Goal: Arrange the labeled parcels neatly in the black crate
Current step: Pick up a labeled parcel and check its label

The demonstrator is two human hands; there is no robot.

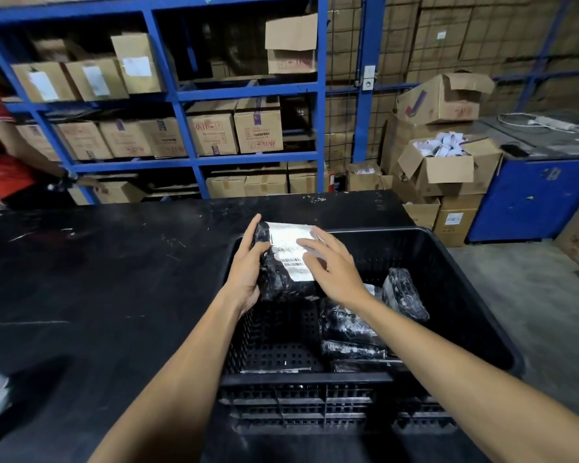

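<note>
Blue shelving [181, 95] stacked with cardboard boxes [211, 128]; black table [97, 279]; grey, seemingly concrete floor [532, 295].

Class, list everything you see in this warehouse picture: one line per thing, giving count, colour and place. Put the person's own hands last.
held parcel: one, black wrap with white label, above the crate's far-left corner
parcels in crate: several, black, right half
black crate: one, right end of the table
table: one, black, scuffed, foreground
shelving: one, blue, behind the table
cardboard boxes: many, brown, on shelves and stacked at right
cabinet: one, blue, far right
other person: one, red top, far left
left hand: grips the parcel's left edge
right hand: flat on the label
</note>
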